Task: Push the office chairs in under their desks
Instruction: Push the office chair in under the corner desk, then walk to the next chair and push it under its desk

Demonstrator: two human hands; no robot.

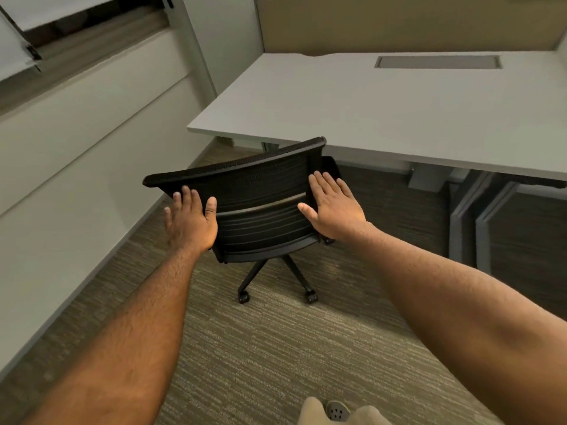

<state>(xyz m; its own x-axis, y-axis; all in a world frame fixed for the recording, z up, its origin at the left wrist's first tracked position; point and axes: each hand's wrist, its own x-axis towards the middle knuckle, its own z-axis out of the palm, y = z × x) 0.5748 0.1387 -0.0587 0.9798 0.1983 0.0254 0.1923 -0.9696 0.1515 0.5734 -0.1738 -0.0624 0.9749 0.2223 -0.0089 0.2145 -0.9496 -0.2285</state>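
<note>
A black office chair (257,191) with a mesh back stands on wheels in front of a white desk (368,105), its back toward me and its seat partly under the desk's near edge. My left hand (190,219) lies flat against the left side of the backrest, fingers spread. My right hand (334,207) rests flat on the right side of the backrest, fingers apart. Neither hand wraps around the chair. The chair's seat is mostly hidden behind the backrest.
A pale wall (76,154) runs close along the left of the chair. Grey desk legs and panels (478,210) stand under the desk at right. A tan partition (399,23) backs the desk. Carpet (276,348) covers the floor; my foot (337,411) shows at the bottom.
</note>
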